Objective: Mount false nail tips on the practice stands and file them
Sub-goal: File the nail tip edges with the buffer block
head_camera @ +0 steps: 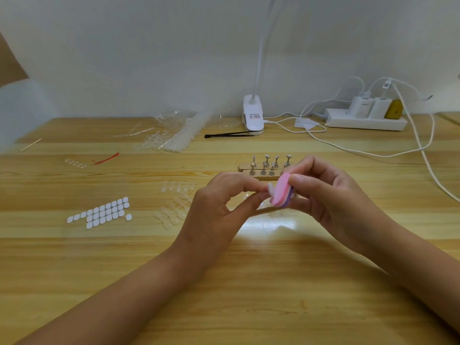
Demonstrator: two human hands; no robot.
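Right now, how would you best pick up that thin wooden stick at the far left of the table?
I'd pinch the wooden stick at its middle, from above, fingers across its narrow width: it lies flat on the table with both long sides free.

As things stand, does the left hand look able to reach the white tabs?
Likely yes: only loose tips lie before the white tabs. But the left hand pinches a nail tip, so its fingers are busy.

Probably home desk point(249, 282): clip lamp point(253, 115), chargers point(366, 105)
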